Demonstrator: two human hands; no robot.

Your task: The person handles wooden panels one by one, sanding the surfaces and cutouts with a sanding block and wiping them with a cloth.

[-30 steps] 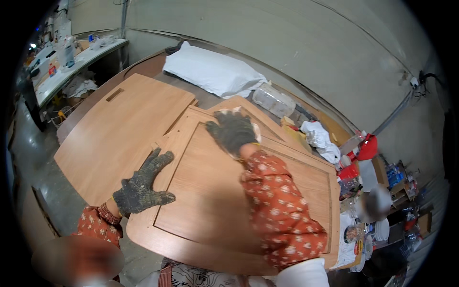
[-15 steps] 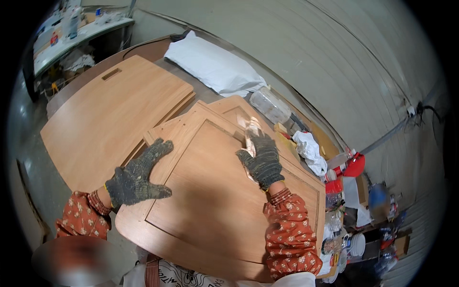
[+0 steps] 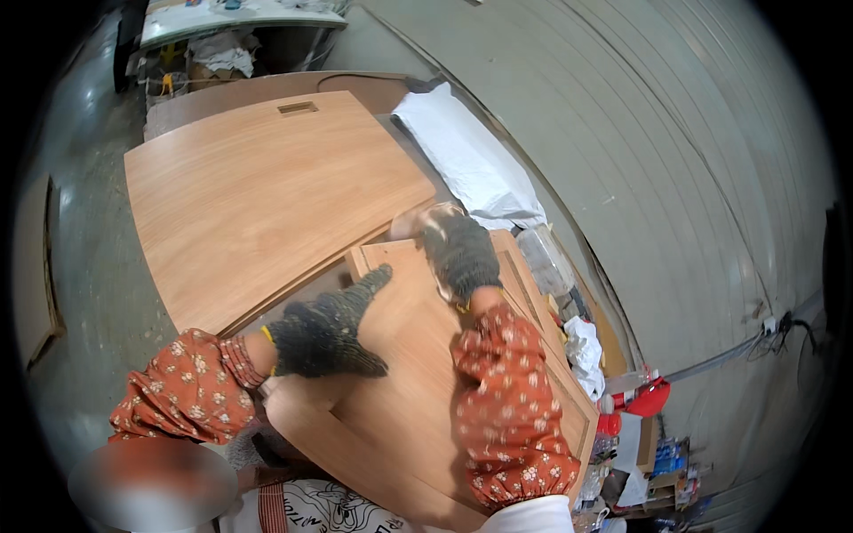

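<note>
A light-brown wooden door panel point(image 3: 400, 364) with a grooved inner frame lies before me, on top of at least one more panel. My left hand point(image 3: 327, 329), in a dark knitted glove, lies with spread fingers on the panel's left edge. In the same kind of glove, my right hand point(image 3: 464, 256) is closed on a whitish, stained cloth point(image 3: 435, 213) at the panel's far corner. The cloth is partly hidden by the fingers and blurred. To the far left lies a larger smooth wooden panel point(image 3: 275, 191) with a rectangular cut-out.
Along the wall stand a white sheet-like bag point(image 3: 471, 155), a clear plastic container point(image 3: 545, 258), a crumpled white bag point(image 3: 584, 355) and a red object point(image 3: 647, 396). Another worktable point(image 3: 240, 25) is at the back left. A flat board point(image 3: 34, 266) stands at the far left.
My right hand has moved with the cloth to the panel's far corner. The left hand stays at the left edge, its fingers still spread. The whole view has turned.
</note>
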